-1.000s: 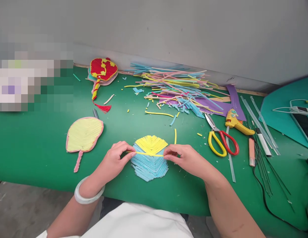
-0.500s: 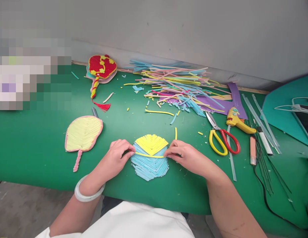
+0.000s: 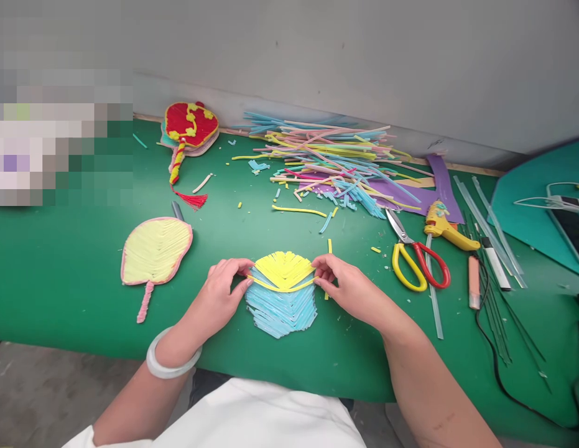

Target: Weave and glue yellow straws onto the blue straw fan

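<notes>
A small fan-shaped piece (image 3: 280, 305) lies on the green table (image 3: 74, 274), yellow strips on its top part and blue strips below. Across it runs a thin yellow strip (image 3: 280, 287), bent into a shallow curve along the edge between the two colours. My left hand (image 3: 221, 295) pinches the strip's left end. My right hand (image 3: 342, 289) pinches its right end. Both hands rest at the piece's sides, and a pale bangle sits on my left wrist.
A finished yellow fan with pink rim (image 3: 155, 252) lies to the left, a red and yellow fan (image 3: 191, 127) behind it. A heap of coloured strips (image 3: 326, 165) sits at the back. Scissors (image 3: 413, 255), a yellow glue gun (image 3: 443, 229) and glue sticks lie to the right.
The yellow strip went from straight to curved, and both hands moved slightly up toward the yellow top of the piece, drawing its ends higher.
</notes>
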The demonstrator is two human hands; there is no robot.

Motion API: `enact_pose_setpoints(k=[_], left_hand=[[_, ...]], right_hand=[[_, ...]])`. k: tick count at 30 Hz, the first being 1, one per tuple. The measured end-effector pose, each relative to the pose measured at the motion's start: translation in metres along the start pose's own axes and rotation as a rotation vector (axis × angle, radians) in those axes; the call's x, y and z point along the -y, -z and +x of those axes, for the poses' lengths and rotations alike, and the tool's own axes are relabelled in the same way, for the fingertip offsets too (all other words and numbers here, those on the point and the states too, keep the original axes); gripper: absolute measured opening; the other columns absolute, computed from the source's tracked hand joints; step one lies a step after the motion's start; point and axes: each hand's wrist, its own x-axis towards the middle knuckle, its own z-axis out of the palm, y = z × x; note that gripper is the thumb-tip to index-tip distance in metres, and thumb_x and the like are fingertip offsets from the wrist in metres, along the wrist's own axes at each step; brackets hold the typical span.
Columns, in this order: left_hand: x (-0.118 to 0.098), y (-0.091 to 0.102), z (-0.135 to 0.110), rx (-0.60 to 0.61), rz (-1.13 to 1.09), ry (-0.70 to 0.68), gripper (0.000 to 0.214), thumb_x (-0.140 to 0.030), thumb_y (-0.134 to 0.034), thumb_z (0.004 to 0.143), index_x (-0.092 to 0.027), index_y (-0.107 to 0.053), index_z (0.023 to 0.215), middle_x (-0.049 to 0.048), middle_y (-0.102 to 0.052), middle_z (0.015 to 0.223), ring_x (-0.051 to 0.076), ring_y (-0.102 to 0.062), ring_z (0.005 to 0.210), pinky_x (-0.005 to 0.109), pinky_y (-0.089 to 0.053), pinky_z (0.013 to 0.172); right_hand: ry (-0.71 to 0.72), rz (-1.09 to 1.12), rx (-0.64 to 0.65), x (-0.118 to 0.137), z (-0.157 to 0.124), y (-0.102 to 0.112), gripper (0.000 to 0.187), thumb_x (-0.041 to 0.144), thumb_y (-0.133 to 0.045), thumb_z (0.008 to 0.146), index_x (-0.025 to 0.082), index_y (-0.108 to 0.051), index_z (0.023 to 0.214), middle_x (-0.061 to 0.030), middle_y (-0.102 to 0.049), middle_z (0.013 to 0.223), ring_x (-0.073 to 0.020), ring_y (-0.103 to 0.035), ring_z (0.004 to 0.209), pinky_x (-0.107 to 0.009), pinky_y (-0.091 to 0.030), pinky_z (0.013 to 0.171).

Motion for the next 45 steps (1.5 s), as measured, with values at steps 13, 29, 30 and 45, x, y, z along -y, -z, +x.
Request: enact_pose_setpoints(k=[13,29,30,45], left_hand=[[-0.001,-0.005,0.002,-0.039,-0.004,-0.016,0.022,-0.025,-0.05,0.094,-0.024,-0.058,0.114,0.0029,-0.067,0.097,0.023,-0.06,0.096,0.042,-0.045,0.091],[-0.032,0.041,0.065,-0.192,-0.133,0.028,0.027,-0.04,-0.057,0.091,-0.021,-0.065,0.109,0.0041,-0.07,0.102,0.02,-0.065,0.096,0.035,-0.052,0.09],[-0.033,0.039,0.081,-0.176,-0.044,-0.004,0.024,-0.035,-0.054,0.093,-0.021,-0.063,0.111,0.004,-0.07,0.104,0.018,-0.065,0.097,0.034,-0.053,0.09],[-0.016,-0.018,0.185,0.08,0.511,-0.142,0.037,-0.038,-0.062,0.096,-0.018,-0.058,0.127,0.01,-0.06,0.128,0.023,-0.063,0.108,0.045,-0.056,0.091]], right_hand=[[-0.048,0.006,-0.02,0.004,0.002,0.0,0.019,0.032,-0.052,0.092,0.023,-0.055,0.109,-0.0031,-0.065,0.095,-0.0158,-0.061,0.08,-0.03,-0.052,0.069],[-0.441,-0.48,-0.181,-0.003,0.01,0.015,0.007,0.021,-0.054,0.088,0.024,-0.057,0.082,0.0005,-0.067,0.076,-0.0161,-0.056,0.064,-0.027,-0.026,0.053],[-0.442,-0.472,-0.213,-0.006,0.01,0.016,0.008,0.02,-0.055,0.087,0.024,-0.056,0.079,0.0003,-0.066,0.075,-0.0162,-0.055,0.063,-0.027,-0.025,0.054],[-0.104,-0.422,-0.666,-0.01,0.033,0.041,0.009,0.028,-0.05,0.091,0.023,-0.057,0.09,-0.0001,-0.065,0.074,-0.0181,-0.059,0.066,-0.028,-0.034,0.059]])
